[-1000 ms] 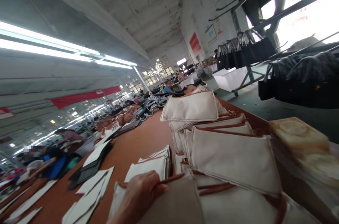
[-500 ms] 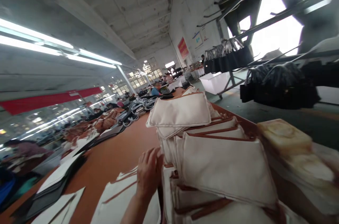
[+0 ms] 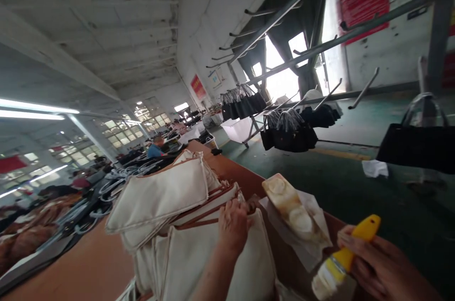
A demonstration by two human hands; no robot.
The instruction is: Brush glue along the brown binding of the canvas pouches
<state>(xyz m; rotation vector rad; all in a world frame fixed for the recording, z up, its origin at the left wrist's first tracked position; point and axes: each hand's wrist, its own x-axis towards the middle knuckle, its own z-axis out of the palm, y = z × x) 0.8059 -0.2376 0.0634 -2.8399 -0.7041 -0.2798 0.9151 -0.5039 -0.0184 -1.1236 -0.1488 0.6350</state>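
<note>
My left hand (image 3: 233,227) rests on the top edge of a cream fabric piece (image 3: 199,256) with brown trim, its fingers curled over that edge. More cream pieces (image 3: 163,189) are piled beside and beyond it. At the lower right my right hand (image 3: 373,258) grips a yellow-handled brush (image 3: 346,253), its pale bristles pointing down and left. Between the hands, a stained, yellowish container (image 3: 289,201) lies on white paper (image 3: 318,225) near the table edge.
The brown table (image 3: 95,263) stretches away ahead. Black bags (image 3: 289,135) hang on a metal rack (image 3: 313,54) to the right, over a green floor. Cords (image 3: 121,173) and brown material (image 3: 39,225) lie at the left. A person in blue (image 3: 155,148) is farther back.
The view has swung right. My left hand has moved from beside the pile onto a piece's top edge. My right hand with the brush has come into view.
</note>
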